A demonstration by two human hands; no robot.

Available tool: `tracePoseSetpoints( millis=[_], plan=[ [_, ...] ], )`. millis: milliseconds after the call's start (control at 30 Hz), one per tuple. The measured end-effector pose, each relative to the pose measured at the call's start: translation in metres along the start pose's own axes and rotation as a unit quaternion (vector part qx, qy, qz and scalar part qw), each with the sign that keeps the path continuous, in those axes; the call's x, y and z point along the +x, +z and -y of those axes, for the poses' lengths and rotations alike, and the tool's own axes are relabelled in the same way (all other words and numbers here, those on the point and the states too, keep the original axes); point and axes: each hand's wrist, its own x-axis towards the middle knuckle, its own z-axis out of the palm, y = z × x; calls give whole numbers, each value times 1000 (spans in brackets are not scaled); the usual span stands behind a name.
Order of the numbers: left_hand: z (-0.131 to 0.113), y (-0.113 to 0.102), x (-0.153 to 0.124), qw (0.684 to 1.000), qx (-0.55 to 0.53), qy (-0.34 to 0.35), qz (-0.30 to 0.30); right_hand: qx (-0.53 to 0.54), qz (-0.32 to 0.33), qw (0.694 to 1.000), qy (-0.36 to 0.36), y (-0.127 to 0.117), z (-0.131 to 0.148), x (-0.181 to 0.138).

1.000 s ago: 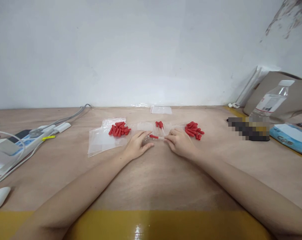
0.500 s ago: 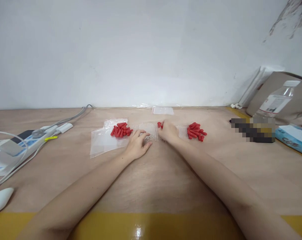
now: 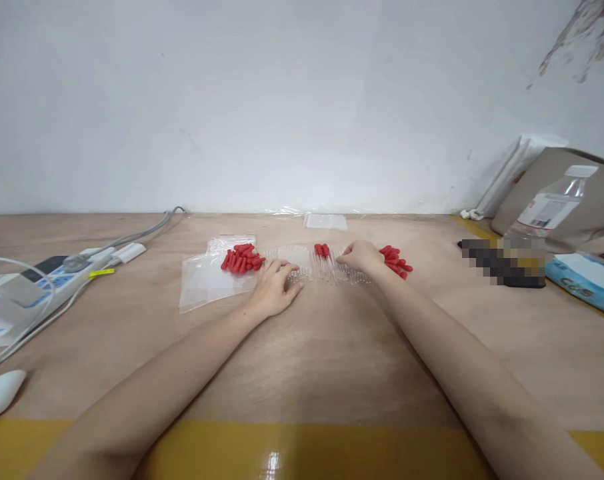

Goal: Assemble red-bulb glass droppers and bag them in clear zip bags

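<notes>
Slender clear glass tubes [image 3: 302, 256] lie side by side in a row. Two of the tubes near the middle, or a few, carry red rubber bulbs [image 3: 322, 250] on their far ends. My left hand [image 3: 276, 288] rests with its fingers spread over the left part of the row. Over the right part, my right hand [image 3: 361, 257] has thumb and fingers drawn together at the tubes; anything between the fingertips is too small to make out. A pile of loose red bulbs [image 3: 241, 259] lies beyond my left hand, and another pile [image 3: 396, 261] lies just right of my right hand.
Clear plastic bags [image 3: 207, 290] lie under the left pile. A power strip [image 3: 52, 287] with cables is at left, near a white object [image 3: 2, 393]. On the right are a water bottle [image 3: 549, 208], a blue pack [image 3: 585, 283] and a blurred dark object [image 3: 502, 262].
My right hand has moved right, away from the red bulbs on the middle tubes, uncovering them. It now partly hides the right pile. The left hand stays nearly where it was.
</notes>
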Motion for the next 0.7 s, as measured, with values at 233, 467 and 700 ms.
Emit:
tracePoseSetpoints(
  millis=[233,467,700],
  plan=[
    [-1,3,-2,1000,3,4,6,-77,-3,997,-19,7,18,-4],
    [21,-21,18,995,89,-17,-37,-87,35,995,-25,8,27,-6],
    [52,-56,31,963,235,-134,14,-15,16,1000,-14,-4,20,-4]
  ],
)
